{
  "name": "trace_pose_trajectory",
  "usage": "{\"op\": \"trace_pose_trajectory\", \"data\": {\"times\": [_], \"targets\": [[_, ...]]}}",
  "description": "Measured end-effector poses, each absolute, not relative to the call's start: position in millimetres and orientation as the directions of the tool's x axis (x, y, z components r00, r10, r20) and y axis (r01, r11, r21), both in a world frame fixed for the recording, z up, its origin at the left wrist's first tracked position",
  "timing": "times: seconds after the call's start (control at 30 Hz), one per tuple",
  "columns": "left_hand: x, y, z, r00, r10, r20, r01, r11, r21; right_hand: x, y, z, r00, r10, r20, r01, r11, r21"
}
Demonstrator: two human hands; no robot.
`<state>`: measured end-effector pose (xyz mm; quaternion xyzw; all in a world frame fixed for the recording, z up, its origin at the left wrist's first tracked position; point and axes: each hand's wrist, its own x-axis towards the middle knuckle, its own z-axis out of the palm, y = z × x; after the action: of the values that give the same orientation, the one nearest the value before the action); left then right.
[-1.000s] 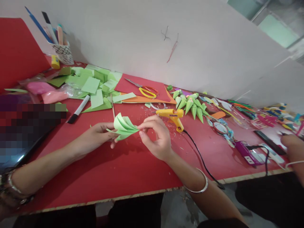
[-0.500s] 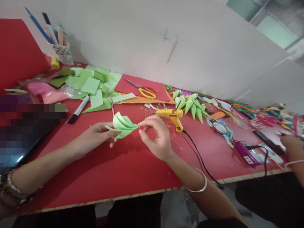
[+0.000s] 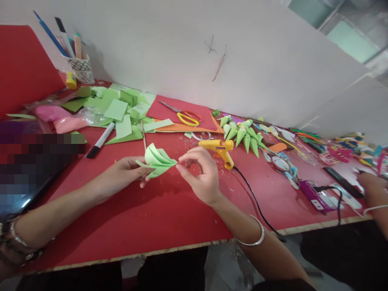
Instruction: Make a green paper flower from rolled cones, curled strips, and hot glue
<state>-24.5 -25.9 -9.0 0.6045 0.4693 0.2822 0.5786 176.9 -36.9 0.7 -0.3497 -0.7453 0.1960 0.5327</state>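
Observation:
My left hand [image 3: 131,171] is closed on the wide end of a light green paper piece [image 3: 159,161], folded into several petal-like layers that narrow to a point on the right. My right hand [image 3: 200,173] has its thumb and forefinger pinched just off that point. A fine pale strand [image 3: 178,162] runs from the paper's tip to those fingertips; what it is made of is too small to tell. Behind my right hand lies a yellow hot glue gun [image 3: 222,151], its black cord trailing toward the table's front edge.
Scissors [image 3: 183,115] lie on red paper [image 3: 209,119]. Green paper scraps [image 3: 117,109], a marker [image 3: 101,139] and a pen cup [image 3: 81,69] are at left. Green paper cones [image 3: 247,141] and a purple socket block [image 3: 315,196] are at right, near another person's hand [image 3: 372,186].
My right fingertips have drawn slightly right, away from the paper's tip, and a thin strand now shows between them. My left hand has barely moved.

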Motion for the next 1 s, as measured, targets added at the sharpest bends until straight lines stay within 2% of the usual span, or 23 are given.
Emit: {"op": "trace_pose_trajectory", "data": {"times": [0.53, 1.0], "targets": [[-25.6, -24.5, -12.4, 0.394, 0.899, -0.190, 0.265, 0.087, 0.960, 177.2, -36.6, 0.7, -0.203, 0.739, 0.643, 0.330, 0.670, -0.665], [-27.0, -26.6, -10.0, 0.404, 0.891, -0.208, 0.210, 0.131, 0.969, 177.5, -36.2, 0.7, -0.210, 0.734, 0.646, 0.304, 0.676, -0.671]]}}
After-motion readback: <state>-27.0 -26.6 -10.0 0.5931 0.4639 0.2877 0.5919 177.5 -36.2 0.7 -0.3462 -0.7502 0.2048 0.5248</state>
